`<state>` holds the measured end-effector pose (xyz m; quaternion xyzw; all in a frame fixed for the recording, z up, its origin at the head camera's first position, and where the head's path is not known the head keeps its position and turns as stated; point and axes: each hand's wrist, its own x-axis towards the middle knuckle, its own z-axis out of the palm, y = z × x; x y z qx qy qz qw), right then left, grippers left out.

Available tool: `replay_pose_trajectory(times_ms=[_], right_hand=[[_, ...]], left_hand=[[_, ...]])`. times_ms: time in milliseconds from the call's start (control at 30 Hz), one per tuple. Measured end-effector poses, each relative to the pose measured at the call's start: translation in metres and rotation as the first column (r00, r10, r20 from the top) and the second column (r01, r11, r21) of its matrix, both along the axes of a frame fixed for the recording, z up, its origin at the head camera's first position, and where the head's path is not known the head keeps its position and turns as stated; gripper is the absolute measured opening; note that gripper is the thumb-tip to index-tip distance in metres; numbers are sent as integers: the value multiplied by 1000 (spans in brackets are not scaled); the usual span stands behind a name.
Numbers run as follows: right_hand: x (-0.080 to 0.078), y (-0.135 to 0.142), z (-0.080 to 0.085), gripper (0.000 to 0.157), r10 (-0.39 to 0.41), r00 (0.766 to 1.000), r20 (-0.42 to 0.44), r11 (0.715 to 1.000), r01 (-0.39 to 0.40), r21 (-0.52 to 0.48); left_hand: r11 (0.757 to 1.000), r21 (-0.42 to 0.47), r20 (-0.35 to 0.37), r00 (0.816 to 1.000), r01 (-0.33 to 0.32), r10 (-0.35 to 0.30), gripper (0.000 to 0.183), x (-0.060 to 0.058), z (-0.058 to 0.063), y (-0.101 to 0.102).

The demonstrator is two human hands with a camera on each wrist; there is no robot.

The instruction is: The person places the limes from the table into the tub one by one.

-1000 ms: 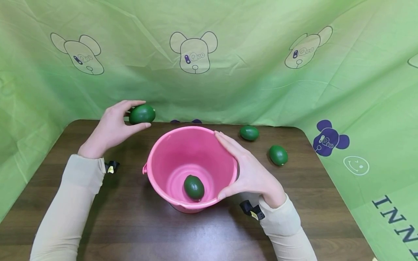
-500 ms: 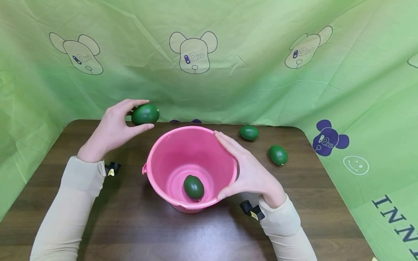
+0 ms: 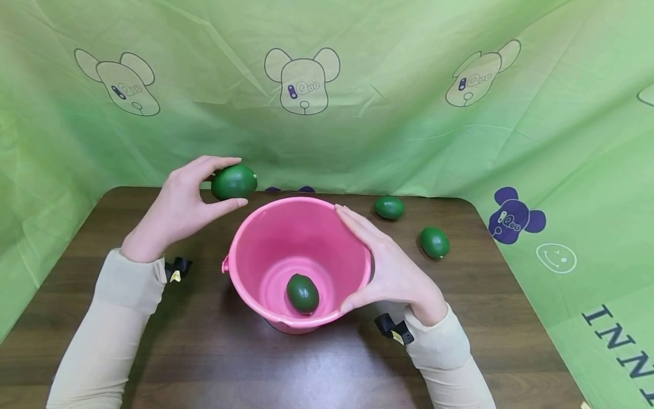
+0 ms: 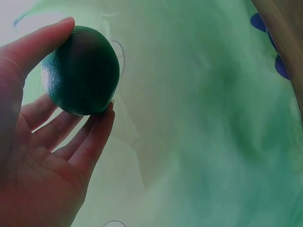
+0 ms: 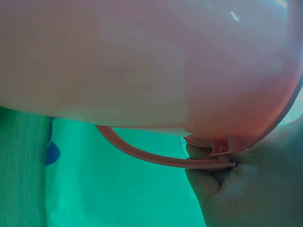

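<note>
My left hand (image 3: 181, 207) holds a glossy dark green lime (image 3: 235, 182) between thumb and fingers, raised to the back left of a pink bucket (image 3: 301, 227). In the left wrist view, the thumb lies across one side of this lime (image 4: 87, 73) and the fingertips support the other. A second lime (image 3: 303, 293) sits on the bucket's floor. My right hand (image 3: 398, 272) grips the bucket at its right rim, thumb at the front and fingers toward the back. Close by that hand, the bucket's handle (image 5: 151, 156) hangs below the rim in the right wrist view.
Two more limes, one near the back edge (image 3: 389, 208) and one farther right (image 3: 435, 243), lie on the brown wooden table (image 3: 204, 352). A green cloth (image 3: 383, 142) printed with bear heads hangs behind the table and along its sides.
The left hand has shifted a little to the right with its lime, closer to the bucket's rim. The right hand, the bucket and the other limes stay where they were.
</note>
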<state>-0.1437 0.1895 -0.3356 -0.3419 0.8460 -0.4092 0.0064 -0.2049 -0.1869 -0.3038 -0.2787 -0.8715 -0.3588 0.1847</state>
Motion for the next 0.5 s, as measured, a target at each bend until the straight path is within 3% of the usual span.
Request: replay_pose_trajectory(times_ms=[500], right_hand=[[0,0,0,145,9,1000,3,1000,-9,-7]], left_hand=[[998,-7,-48,997,60,-60,68,15,5,10]])
